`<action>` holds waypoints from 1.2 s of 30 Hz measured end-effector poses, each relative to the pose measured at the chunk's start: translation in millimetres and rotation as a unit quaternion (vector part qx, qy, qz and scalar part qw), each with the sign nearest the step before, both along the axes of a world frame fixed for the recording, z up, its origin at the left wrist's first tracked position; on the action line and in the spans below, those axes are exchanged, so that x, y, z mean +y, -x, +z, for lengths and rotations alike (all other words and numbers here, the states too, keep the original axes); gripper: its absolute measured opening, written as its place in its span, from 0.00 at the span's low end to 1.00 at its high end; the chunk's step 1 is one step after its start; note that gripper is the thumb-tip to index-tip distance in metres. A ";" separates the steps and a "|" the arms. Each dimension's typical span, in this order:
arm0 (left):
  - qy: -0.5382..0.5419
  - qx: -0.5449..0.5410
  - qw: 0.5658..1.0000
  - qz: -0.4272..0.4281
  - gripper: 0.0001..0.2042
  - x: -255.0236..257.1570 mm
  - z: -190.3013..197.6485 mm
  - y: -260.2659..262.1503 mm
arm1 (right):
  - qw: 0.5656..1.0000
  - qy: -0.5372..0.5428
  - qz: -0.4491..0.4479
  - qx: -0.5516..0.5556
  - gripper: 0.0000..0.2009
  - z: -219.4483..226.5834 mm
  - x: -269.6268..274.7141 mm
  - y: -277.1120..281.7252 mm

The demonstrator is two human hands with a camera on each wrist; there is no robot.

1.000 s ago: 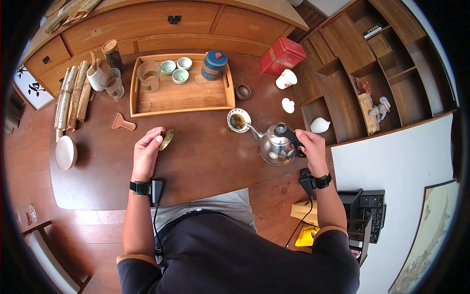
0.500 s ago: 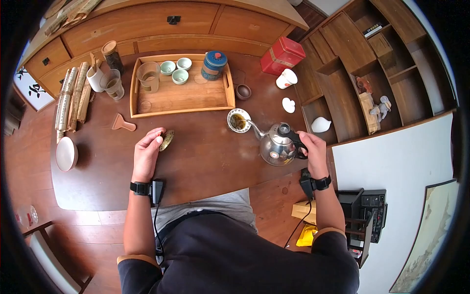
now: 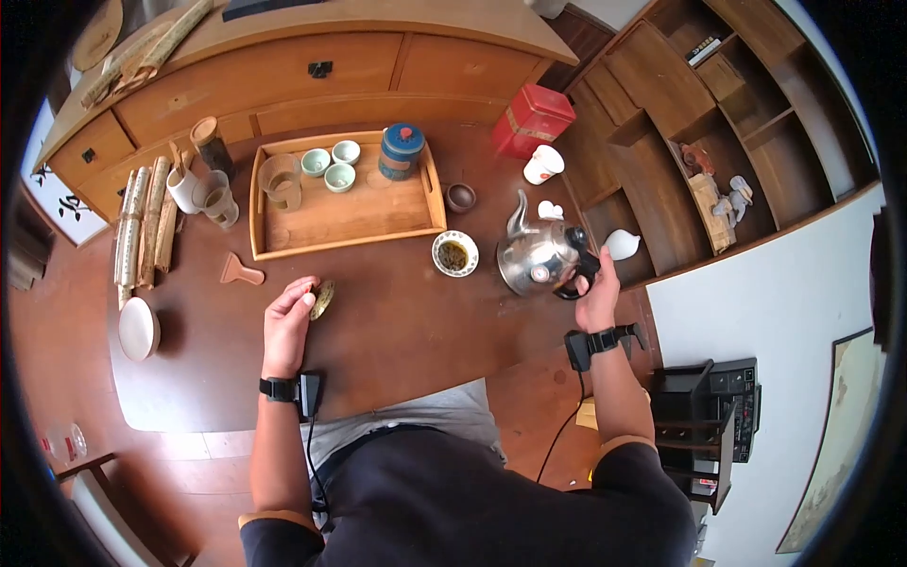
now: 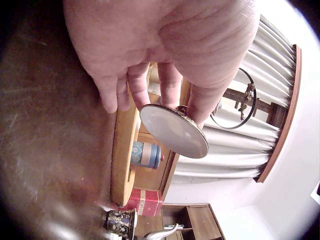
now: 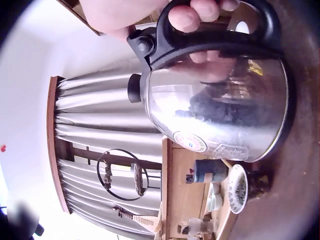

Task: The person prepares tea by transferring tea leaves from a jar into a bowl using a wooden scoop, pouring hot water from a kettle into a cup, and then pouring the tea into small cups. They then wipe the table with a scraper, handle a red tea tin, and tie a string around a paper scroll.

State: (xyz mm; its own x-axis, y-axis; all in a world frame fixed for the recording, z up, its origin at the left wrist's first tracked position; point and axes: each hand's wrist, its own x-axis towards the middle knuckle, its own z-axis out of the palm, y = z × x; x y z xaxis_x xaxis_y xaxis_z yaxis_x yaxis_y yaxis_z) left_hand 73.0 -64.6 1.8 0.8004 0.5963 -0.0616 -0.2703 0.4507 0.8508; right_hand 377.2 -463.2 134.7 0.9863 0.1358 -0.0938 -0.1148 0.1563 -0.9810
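Observation:
In the head view my left hand (image 3: 286, 331) pinches a patterned teacup lid (image 3: 323, 300) by its knob. The left wrist view shows the lid's plain pale underside (image 4: 172, 132), tilted. My right hand (image 3: 597, 300) grips the black handle of a shiny steel kettle (image 3: 529, 260), its spout turned up and toward the back of the table. Left of the kettle, a patterned lidless tea bowl (image 3: 470, 243) holds tea leaves (image 3: 453, 255) in brownish liquid. In the right wrist view, fingers (image 5: 202, 10) curl round the handle, with the kettle body close over the table.
Behind the bowl stands a wooden tray (image 3: 350, 244) with small green cups (image 3: 340, 178), a glass pitcher (image 3: 281, 184) and a blue canister (image 3: 402, 153). A small dark cup (image 3: 460, 197), a white mug (image 3: 543, 165) and a red tin (image 3: 534, 121) stand rightward; a pale bowl (image 3: 139, 329) sits left.
The kettle has moved away from the tea bowl and tipped back; its spout, earlier at the bowl's rim, now points up. The left hand keeps the lid. The head view has shifted slightly.

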 end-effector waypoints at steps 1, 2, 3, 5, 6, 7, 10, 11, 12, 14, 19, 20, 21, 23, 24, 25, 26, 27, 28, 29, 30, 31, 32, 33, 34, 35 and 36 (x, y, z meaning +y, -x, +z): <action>-0.003 0.000 1.000 -0.001 0.12 0.5 -1.5 -0.2 | 1.000 -0.020 -0.015 -0.004 0.23 3.3 5.6 -7.5; -0.005 0.000 1.000 -0.002 0.12 1.1 -3.0 -0.1 | 0.998 -0.025 -0.048 -0.020 0.23 5.3 16.1 -15.0; -0.008 0.001 1.000 -0.003 0.12 1.8 -3.1 -0.2 | 0.996 -0.042 -0.071 -0.026 0.23 12.0 32.5 -20.7; 0.021 -0.004 1.000 -0.003 0.11 -0.5 2.8 -0.4 | 0.992 -0.091 -0.060 -0.059 0.24 6.5 48.7 -47.0; 0.021 -0.005 1.000 -0.002 0.11 -0.7 2.1 -0.2 | 0.991 -0.098 -0.059 -0.066 0.23 9.2 60.4 -57.2; 0.021 -0.007 1.000 0.000 0.11 -0.6 2.6 -0.1 | 0.990 -0.105 -0.056 -0.074 0.23 14.5 76.3 -65.3; 0.025 -0.011 1.000 0.001 0.12 -1.6 3.6 0.3 | 0.989 -0.088 -0.088 -0.074 0.22 7.5 114.3 -104.1; 0.027 -0.011 1.000 0.002 0.12 -2.0 4.5 0.4 | 0.990 -0.075 -0.092 -0.077 0.22 2.6 125.5 -117.4; 0.021 -0.013 1.000 0.002 0.11 -2.4 6.0 0.4 | 0.990 -0.076 -0.092 -0.077 0.20 1.1 138.3 -123.0; 0.022 -0.002 1.000 0.007 0.11 -3.5 7.8 -0.3 | 0.991 -0.071 -0.095 -0.064 0.17 -8.2 159.2 -139.6; 0.010 -0.012 1.000 0.005 0.11 -2.2 7.4 -1.8 | 0.990 -0.062 -0.113 -0.054 0.17 -34.4 201.2 -163.9; 0.014 -0.010 1.000 0.002 0.11 -1.8 7.0 -1.3 | 0.988 -0.067 -0.126 -0.066 0.17 -44.2 207.4 -172.6; 0.016 -0.004 1.000 0.005 0.11 -2.3 8.8 -1.4 | 0.989 -0.060 -0.121 -0.056 0.19 -45.7 212.1 -174.7; 0.023 0.011 1.000 0.007 0.12 -2.9 12.1 -1.3 | 0.992 -0.044 -0.115 -0.033 0.21 -52.7 214.7 -176.5; 0.022 0.013 1.000 0.005 0.12 -2.8 13.1 -1.3 | 0.992 -0.047 -0.119 -0.013 0.21 -48.9 217.4 -173.8; 0.023 0.011 1.000 0.003 0.11 -2.5 12.9 -1.0 | 0.993 -0.046 -0.110 -0.012 0.22 -57.7 216.4 -184.0; 0.024 0.008 1.000 0.001 0.11 -2.1 12.8 -1.5 | 0.994 -0.042 -0.105 -0.013 0.22 -60.3 216.9 -186.7; 0.025 0.004 1.000 -0.001 0.11 -2.0 12.8 -1.9 | 0.994 -0.038 -0.100 -0.013 0.22 -59.2 217.5 -186.2; 0.025 0.007 1.000 -0.001 0.11 -2.0 13.1 -2.4 | 0.995 -0.033 -0.094 -0.016 0.22 -58.1 217.5 -185.5; 0.024 0.010 1.000 -0.002 0.11 -2.1 13.6 -2.8 | 0.996 -0.029 -0.088 -0.019 0.22 -57.1 217.2 -184.6; 0.023 0.014 1.000 -0.002 0.11 -2.5 14.5 -2.2 | 0.996 -0.026 -0.082 -0.021 0.22 -58.2 216.1 -184.6; 0.018 0.015 1.000 0.000 0.11 -3.1 14.2 -1.9 | 0.998 -0.025 -0.060 -0.028 0.21 -59.1 214.5 -184.7; 0.012 0.015 1.000 0.002 0.11 -3.7 12.7 -2.5 | 0.998 -0.025 -0.038 -0.034 0.21 -59.2 212.0 -184.7; 0.006 0.014 1.000 0.002 0.12 -4.5 14.2 -4.4 | 0.999 -0.026 -0.018 -0.042 0.20 -58.2 208.7 -183.8; 0.001 0.028 1.000 0.004 0.11 -6.4 16.3 -6.0 | 0.999 -0.024 -0.005 -0.047 0.20 -57.3 205.8 -182.6; -0.031 0.051 0.998 0.001 0.11 -8.2 18.5 -9.2 | 0.999 -0.021 -0.012 -0.045 0.20 -56.1 203.6 -181.3; -0.063 0.074 0.995 -0.001 0.10 -11.3 22.9 -14.3 | 0.997 -0.013 0.005 -0.070 0.20 -59.6 197.9 -184.3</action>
State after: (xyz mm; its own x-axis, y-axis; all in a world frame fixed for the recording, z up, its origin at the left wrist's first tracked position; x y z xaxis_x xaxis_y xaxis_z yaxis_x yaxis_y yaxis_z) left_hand 87.4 -75.9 24.8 0.7897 0.6046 -0.1040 -0.1366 0.3386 0.9310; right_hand 561.5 -265.3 75.0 0.9882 0.1454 0.0475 0.0205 0.1819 -0.9831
